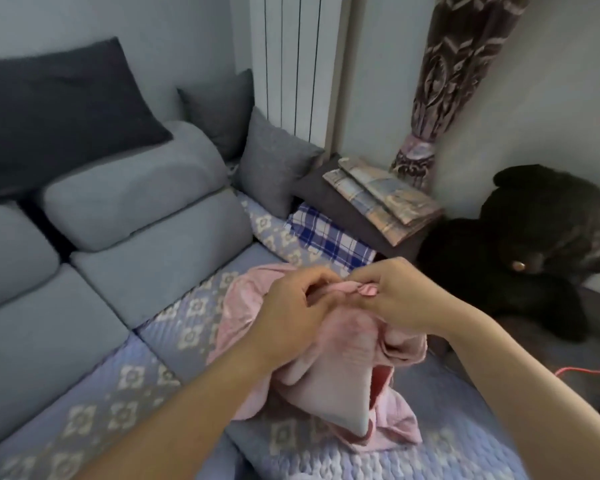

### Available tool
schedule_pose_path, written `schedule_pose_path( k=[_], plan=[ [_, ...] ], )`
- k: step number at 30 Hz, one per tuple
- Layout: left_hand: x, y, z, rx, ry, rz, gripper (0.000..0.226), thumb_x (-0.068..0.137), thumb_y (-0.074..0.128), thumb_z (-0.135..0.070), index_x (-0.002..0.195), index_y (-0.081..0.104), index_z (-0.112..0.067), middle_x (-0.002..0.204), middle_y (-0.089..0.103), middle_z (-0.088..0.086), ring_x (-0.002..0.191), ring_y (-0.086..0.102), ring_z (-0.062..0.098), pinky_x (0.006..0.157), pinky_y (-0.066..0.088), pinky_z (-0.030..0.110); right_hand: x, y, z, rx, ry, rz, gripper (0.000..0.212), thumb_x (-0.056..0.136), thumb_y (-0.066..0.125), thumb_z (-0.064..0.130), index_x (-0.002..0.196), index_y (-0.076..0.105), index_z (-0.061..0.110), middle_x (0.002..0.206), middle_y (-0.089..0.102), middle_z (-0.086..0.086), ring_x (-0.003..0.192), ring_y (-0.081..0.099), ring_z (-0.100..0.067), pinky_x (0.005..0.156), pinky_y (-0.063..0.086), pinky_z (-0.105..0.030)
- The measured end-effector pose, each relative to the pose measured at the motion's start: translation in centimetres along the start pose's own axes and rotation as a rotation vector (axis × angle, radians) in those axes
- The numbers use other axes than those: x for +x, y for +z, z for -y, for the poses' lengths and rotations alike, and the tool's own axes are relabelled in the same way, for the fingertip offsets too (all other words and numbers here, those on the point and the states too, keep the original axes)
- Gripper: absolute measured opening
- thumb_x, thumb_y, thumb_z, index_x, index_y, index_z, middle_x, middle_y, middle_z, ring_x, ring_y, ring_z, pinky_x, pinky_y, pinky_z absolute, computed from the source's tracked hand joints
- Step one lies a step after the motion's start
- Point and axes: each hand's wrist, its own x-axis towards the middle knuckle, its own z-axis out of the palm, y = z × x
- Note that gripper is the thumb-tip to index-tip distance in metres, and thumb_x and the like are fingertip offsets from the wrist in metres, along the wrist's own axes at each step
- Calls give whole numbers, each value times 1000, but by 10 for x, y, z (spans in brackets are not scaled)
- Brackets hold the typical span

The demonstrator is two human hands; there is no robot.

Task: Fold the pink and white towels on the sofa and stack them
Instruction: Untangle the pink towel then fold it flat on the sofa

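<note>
Pinching the top edge of the soft pink terry towel [329,355], both hands work close together above the sofa seat: the left hand [288,306] and the right hand [395,296] each have fingers curled round a bunched fold of the hem, nearly touching each other. The rest of the towel hangs and slumps in a crumpled heap onto the blue quilted sofa cover with pale flower squares [129,379].

Handling, as a guess: light, limp, no stiffness at all, not slippery; it will sag wherever unsupported. Best hold looks to be the two corners of one edge, hands drawn apart so the cloth hangs flat.

No white towel can be made out with certainty.

Around: a blue-and-white checked cloth [329,237] lies just beyond the hands; a stack of folded pastel plaid fabric [385,195] sits on a dark stand further back; grey back cushions [142,209] to the left; a large black plush bear [520,244] on the right. A thin pink cord [579,368] trails at the right edge. The checked cloth may crowd the laying-out space.
</note>
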Motion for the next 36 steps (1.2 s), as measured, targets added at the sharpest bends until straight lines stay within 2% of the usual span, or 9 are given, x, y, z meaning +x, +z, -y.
schedule_pose_path(
  k=[6, 9, 13, 16, 21, 25, 30, 33, 36],
  plan=[
    [-40, 13, 18, 129, -111, -82, 31, 86, 70, -19, 89, 44, -37, 84, 52, -16, 75, 50, 7, 71, 43, 28, -13, -31, 1, 17, -97, -485, 17, 83, 72, 11, 91, 79, 24, 87, 75, 8, 83, 69, -11, 76, 56, -41],
    [-41, 22, 11, 227, -16, -196, 36, 85, 69, -16, 84, 43, -42, 78, 49, -12, 74, 52, 10, 71, 44, 26, -13, -52, 12, 91, -106, -704, 29, 81, 71, -1, 93, 80, 25, 88, 75, 14, 84, 70, -7, 78, 57, -37],
    [-8, 30, -7, 350, 109, -251, 12, 89, 67, -33, 96, 57, -31, 98, 46, -16, 89, 53, 7, 78, 41, 11, -8, -81, 39, 67, -165, -882, 31, 82, 72, 6, 95, 78, 33, 85, 72, 22, 84, 69, 0, 79, 56, -27],
    [9, 37, -12, 523, 101, -293, 29, 89, 62, -45, 72, 62, -21, 88, 41, -9, 75, 53, 17, 68, 49, 33, -2, -107, 60, -56, -217, -961, 21, 84, 68, 12, 93, 80, 27, 82, 75, 12, 78, 69, -7, 72, 54, -31],
    [13, 49, -19, 567, -155, -355, 53, 90, 36, -71, 83, 63, -25, 93, 41, -10, 81, 54, 16, 70, 48, 33, 23, -148, 94, -173, -113, -1044, 22, 83, 59, 23, 93, 79, 26, 82, 76, 6, 76, 69, -16, 70, 55, -31],
    [16, 57, -21, 573, -112, -407, 32, 87, 39, -41, 71, 56, -18, 88, 46, -3, 71, 56, 25, 60, 41, 36, 46, -165, 119, -274, -39, -1003, 26, 84, 57, 20, 99, 77, 26, 85, 74, 1, 78, 67, -25, 65, 48, -29],
    [1, 40, -29, 288, 33, -509, 23, 96, 47, -23, 75, 39, -25, 74, 38, -11, 64, 43, 3, 61, 28, 20, 58, -188, 123, -312, 46, -1017, 26, 88, 56, 17, 100, 77, 24, 89, 74, -5, 76, 64, -30, 64, 43, -28],
    [-1, 20, -25, 163, 107, -566, 22, 96, 47, -33, 78, 43, -20, 76, 44, -9, 71, 46, 3, 64, 32, 16, 58, -198, 116, -289, 57, -1062, 28, 88, 55, 19, 103, 77, 27, 94, 75, -5, 87, 68, -33, 68, 45, -29],
    [8, 7, -14, 116, 70, -451, 16, 93, 65, -16, 86, 52, -23, 83, 50, -11, 77, 50, 3, 70, 36, 11, 58, -201, 115, -226, 44, -1093, 29, 88, 54, 21, 104, 77, 30, 96, 75, -2, 90, 68, -31, 70, 45, -28]
  ],
)
